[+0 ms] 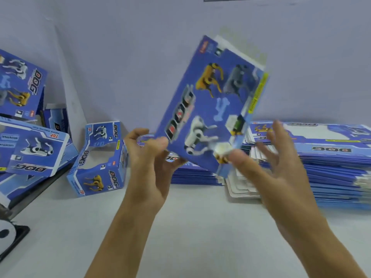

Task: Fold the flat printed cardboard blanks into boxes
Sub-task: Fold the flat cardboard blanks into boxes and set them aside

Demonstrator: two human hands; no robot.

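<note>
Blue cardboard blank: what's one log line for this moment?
blue printed cardboard blank raised, tilted | left hand pinches lower corner | right hand open, blurred

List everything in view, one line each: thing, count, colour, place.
Held blank: one, blue print, raised at centre.
Flat blank stacks: two, blue and white, right on the table; a lower one behind the hands.
Folded boxes: several, blue, piled at left, one standing apart.
Table: one, white.
Wall: pale grey, behind.
Black object: one, lower left edge, unclear.
Left hand: grips the blank's lower corner.
Right hand: blurred, thumb on the blank.
</note>
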